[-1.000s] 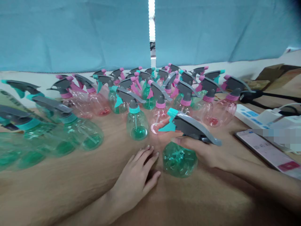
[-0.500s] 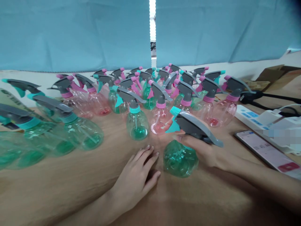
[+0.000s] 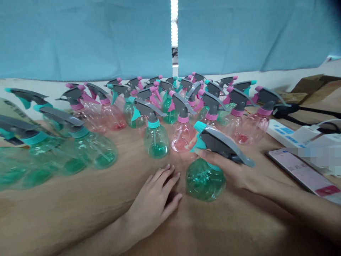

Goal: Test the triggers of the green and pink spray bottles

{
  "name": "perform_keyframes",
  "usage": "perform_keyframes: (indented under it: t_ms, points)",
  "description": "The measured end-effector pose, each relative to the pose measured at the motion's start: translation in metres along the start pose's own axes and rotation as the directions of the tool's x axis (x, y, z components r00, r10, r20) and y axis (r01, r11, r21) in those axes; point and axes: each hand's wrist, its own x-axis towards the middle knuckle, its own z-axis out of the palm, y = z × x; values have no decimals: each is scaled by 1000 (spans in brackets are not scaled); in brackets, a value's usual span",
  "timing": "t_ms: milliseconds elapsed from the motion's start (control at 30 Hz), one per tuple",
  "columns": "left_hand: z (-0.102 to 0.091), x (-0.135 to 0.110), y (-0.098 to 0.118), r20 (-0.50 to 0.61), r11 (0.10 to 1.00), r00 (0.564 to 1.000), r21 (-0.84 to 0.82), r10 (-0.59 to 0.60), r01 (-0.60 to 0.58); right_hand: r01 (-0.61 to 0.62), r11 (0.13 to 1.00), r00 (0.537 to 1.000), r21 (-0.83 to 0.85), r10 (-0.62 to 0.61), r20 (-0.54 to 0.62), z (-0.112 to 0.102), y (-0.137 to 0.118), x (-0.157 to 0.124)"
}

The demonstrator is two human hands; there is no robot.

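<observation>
we find the right hand (image 3: 233, 171) with fingers wrapped around a green spray bottle (image 3: 205, 183), right of centre in the frame, just below its grey sprayer head (image 3: 222, 142); we observe the left hand (image 3: 153, 202) resting on the table (image 3: 80, 213) at lower centre, fingers loosely spread; we record a phone (image 3: 301, 172) at the right edge

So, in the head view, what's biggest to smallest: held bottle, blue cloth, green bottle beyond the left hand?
Blue cloth
Held bottle
Green bottle beyond left hand
Nearness may make the held one look bigger.
</observation>
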Motion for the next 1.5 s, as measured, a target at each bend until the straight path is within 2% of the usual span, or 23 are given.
perform_keyframes:
  t_ms: [100,200,567,767,933,1033,1100,1267,1333,1500]
  points:
    - [0,0,0,6,1000,1000,-2,-5,5,-22,999,999,45,20,35,1,1,0]
    - [1,-1,0,11,1000,1000,-14,-18,19,-49,997,999,54,48,24,3,0,0]
    - [0,0,1,5,999,1000,-39,-21,21,-21,996,1000,84,21,6,5,0,1]
    - [-1,1,3,3,998,999,-52,-34,34,-37,999,997,17,38,-73,6,-2,2]
    - [-1,1,4,7,998,999,-38,-49,49,-92,995,991,46,96,-96,8,-9,-1]
    - [-1,0,4,4,998,999,-26,-54,55,-12,1000,990,-12,11,-140,5,-8,-3]
    - [-2,0,4,1,998,999,-18,-53,53,67,994,990,-88,-77,-116,-1,-4,-5]
    - [-2,0,5,12,999,999,2,-40,40,201,939,979,-279,-195,50,-26,11,-15]
    - [-3,-1,5,9,999,999,4,-34,34,182,897,983,-402,-157,96,-33,14,-21]
    - [-9,-24,0,-29,1000,1000,-10,-10,10,135,873,986,-469,-71,152,-30,4,-28]
